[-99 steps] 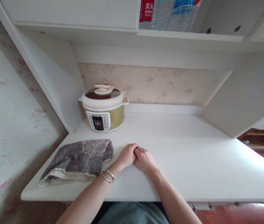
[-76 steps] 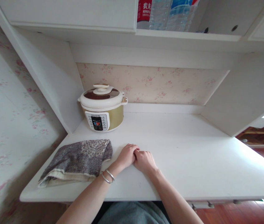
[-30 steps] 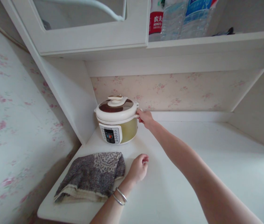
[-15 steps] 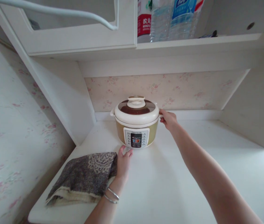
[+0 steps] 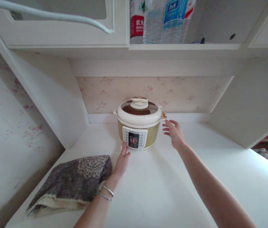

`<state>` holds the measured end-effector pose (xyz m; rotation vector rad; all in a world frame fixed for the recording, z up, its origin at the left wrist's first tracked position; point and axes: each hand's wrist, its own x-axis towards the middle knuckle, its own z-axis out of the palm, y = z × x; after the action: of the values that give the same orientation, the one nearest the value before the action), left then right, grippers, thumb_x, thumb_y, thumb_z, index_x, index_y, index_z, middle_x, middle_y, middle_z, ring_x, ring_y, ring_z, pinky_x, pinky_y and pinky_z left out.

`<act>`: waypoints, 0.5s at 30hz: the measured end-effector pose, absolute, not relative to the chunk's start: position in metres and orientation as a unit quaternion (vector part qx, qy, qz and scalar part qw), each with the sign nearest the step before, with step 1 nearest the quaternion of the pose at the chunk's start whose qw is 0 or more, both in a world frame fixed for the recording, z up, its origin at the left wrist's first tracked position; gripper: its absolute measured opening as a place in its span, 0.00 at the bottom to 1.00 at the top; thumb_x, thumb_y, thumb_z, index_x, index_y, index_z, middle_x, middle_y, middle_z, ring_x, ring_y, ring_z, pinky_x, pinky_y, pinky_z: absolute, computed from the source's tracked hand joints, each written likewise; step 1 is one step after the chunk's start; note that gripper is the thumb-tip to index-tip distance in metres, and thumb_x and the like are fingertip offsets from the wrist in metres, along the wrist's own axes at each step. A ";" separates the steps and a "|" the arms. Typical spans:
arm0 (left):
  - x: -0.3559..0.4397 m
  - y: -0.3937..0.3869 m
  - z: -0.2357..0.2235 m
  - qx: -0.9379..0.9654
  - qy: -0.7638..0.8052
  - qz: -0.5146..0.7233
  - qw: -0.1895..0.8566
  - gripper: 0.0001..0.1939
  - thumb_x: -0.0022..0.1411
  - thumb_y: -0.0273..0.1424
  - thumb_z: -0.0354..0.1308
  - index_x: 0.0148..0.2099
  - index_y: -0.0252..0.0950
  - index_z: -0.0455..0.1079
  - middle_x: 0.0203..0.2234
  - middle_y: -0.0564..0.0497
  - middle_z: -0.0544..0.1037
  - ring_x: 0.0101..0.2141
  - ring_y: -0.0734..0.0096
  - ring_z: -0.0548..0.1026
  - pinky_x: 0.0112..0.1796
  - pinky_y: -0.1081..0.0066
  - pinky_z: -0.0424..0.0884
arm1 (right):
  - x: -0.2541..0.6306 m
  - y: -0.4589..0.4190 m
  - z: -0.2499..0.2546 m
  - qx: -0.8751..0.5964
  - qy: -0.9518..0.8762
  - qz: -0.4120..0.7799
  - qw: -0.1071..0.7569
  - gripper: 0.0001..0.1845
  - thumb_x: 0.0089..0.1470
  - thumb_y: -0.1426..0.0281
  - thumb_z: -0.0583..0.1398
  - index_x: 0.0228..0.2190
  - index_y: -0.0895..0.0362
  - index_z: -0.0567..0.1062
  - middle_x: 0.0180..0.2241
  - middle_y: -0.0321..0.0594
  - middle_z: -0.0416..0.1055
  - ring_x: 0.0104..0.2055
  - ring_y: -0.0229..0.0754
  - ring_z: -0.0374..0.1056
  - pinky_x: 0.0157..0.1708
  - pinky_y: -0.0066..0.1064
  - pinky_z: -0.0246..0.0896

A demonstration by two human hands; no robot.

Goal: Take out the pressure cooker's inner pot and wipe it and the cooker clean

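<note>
Cooker (image 5: 139, 123) upright on white counter (image 5: 171, 190), near back wall. Left hand (image 5: 122, 161) extended at its lower front, fingers spread; contact unclear. Right hand (image 5: 174, 133) opened beside side handle (image 5: 164, 115), nothing gripped.

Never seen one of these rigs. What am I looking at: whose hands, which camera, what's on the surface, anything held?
No robot here: these are a person's two bare hands. There's only one viewpoint, a camera worn on the head, looking forward and down.

On the white countertop stands a lidded electric cooker, its control panel facing the camera. A grey-brown patterned cloth lies at the near left. Plastic bottles stand on the shelf above.

The left hand, with bangles at its wrist, has its fingertips at the cooker's lower front, perhaps touching. The right hand is open near the right side handle. Neither visibly has a closed grip on anything.
</note>
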<state>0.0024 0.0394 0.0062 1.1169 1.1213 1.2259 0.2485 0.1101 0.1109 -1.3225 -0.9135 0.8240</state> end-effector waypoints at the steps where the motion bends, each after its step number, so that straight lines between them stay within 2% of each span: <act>1: 0.002 0.039 0.008 0.464 0.466 0.518 0.547 0.41 0.59 0.23 0.47 0.70 0.41 0.33 0.67 0.52 0.45 0.64 0.71 0.50 0.62 0.64 0.46 | 0.242 0.097 0.099 -0.580 -0.423 0.348 0.604 0.33 0.50 0.53 0.60 0.54 0.52 0.61 0.46 0.46 0.72 0.35 0.39 0.72 0.27 0.27 0.68; 2: 0.002 0.039 0.010 0.459 0.464 0.518 0.554 0.43 0.57 0.21 0.47 0.70 0.42 0.33 0.67 0.53 0.44 0.64 0.71 0.50 0.62 0.64 0.46 | 0.233 0.083 0.085 -0.583 -0.460 0.339 0.578 0.34 0.51 0.53 0.58 0.56 0.51 0.60 0.53 0.47 0.66 0.41 0.42 0.71 0.32 0.29 0.70; 4: 0.000 0.039 0.016 0.463 0.467 0.502 0.562 0.47 0.52 0.19 0.48 0.70 0.43 0.33 0.67 0.55 0.42 0.64 0.70 0.49 0.62 0.64 0.45 | 0.213 0.058 0.054 -0.576 -0.571 0.311 0.495 0.39 0.50 0.56 0.59 0.61 0.49 0.55 0.64 0.47 0.50 0.54 0.47 0.66 0.43 0.34 0.68; 6: 0.000 0.040 0.023 0.482 0.468 0.476 0.567 0.50 0.47 0.18 0.49 0.70 0.42 0.34 0.66 0.55 0.44 0.64 0.69 0.48 0.63 0.64 0.45 | 0.195 0.041 0.024 -0.586 -0.653 0.271 0.396 0.47 0.48 0.60 0.61 0.65 0.48 0.46 0.68 0.46 0.33 0.63 0.53 0.53 0.53 0.41 0.62; 8: 0.001 0.043 0.027 0.500 0.456 0.459 0.576 0.52 0.44 0.17 0.49 0.70 0.41 0.35 0.66 0.54 0.45 0.64 0.68 0.47 0.63 0.65 0.45 | 0.187 0.037 0.004 -0.602 -0.687 0.245 0.327 0.51 0.48 0.63 0.60 0.66 0.48 0.39 0.68 0.45 0.22 0.66 0.56 0.45 0.56 0.46 0.56; 10: 0.003 0.048 0.029 0.511 0.441 0.443 0.589 0.54 0.42 0.17 0.49 0.70 0.40 0.35 0.66 0.54 0.43 0.65 0.69 0.46 0.63 0.64 0.45 | 0.190 0.042 -0.007 -0.615 -0.695 0.221 0.299 0.52 0.48 0.65 0.58 0.66 0.48 0.34 0.67 0.45 0.18 0.67 0.56 0.41 0.58 0.47 0.53; 12: 0.007 0.053 0.027 0.526 0.426 0.424 0.601 0.54 0.41 0.17 0.49 0.70 0.39 0.34 0.67 0.53 0.42 0.65 0.69 0.44 0.63 0.64 0.44 | 0.200 0.052 -0.010 -0.625 -0.692 0.202 0.299 0.53 0.48 0.66 0.57 0.65 0.49 0.31 0.67 0.44 0.19 0.67 0.55 0.39 0.59 0.47 0.52; 15: 0.019 0.058 0.020 0.556 0.394 0.398 0.615 0.54 0.41 0.18 0.50 0.70 0.37 0.35 0.67 0.52 0.40 0.65 0.70 0.42 0.63 0.65 0.41 | 0.218 0.062 -0.009 -0.633 -0.677 0.187 0.325 0.52 0.49 0.66 0.56 0.65 0.50 0.29 0.68 0.44 0.23 0.65 0.55 0.47 0.58 0.47 0.54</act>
<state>0.0187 0.0581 0.0200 1.2806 0.9079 0.9172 0.2175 0.0618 -0.0087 -1.6591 -1.7756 0.4914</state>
